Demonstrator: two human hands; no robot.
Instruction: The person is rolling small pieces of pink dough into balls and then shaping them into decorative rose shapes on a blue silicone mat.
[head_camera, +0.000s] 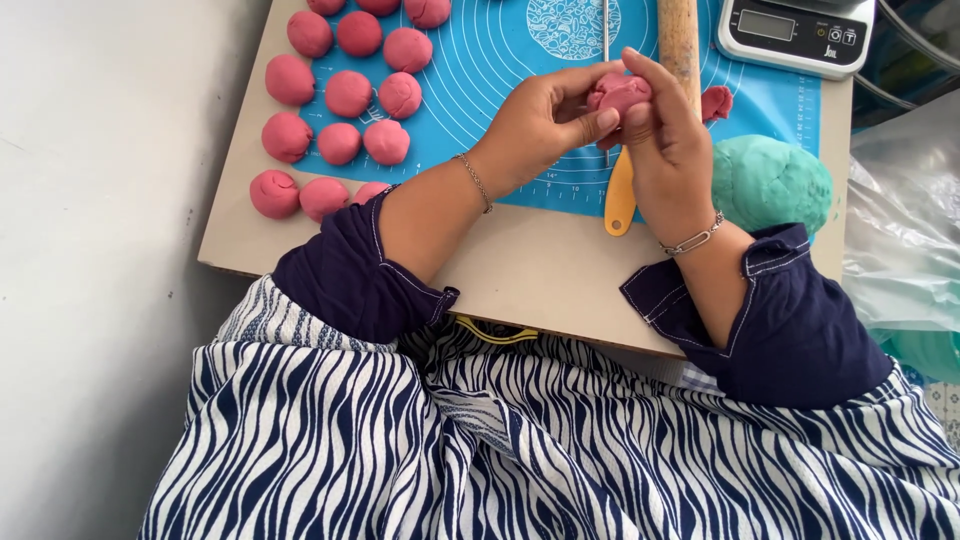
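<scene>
My left hand (545, 125) and my right hand (665, 140) both curl their fingers tight around one soft pink dough lump (618, 93), held up over the blue round-lined baking mat (490, 60). Many round pink dough balls (348, 93) sit on the mat's left side.

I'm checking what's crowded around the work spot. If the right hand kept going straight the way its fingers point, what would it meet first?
The right hand, pinching the pink dough piece with the left hand, points up-left. Beyond the dough, probably the thin metal blade on the blue mat; depth is unclear.
</scene>
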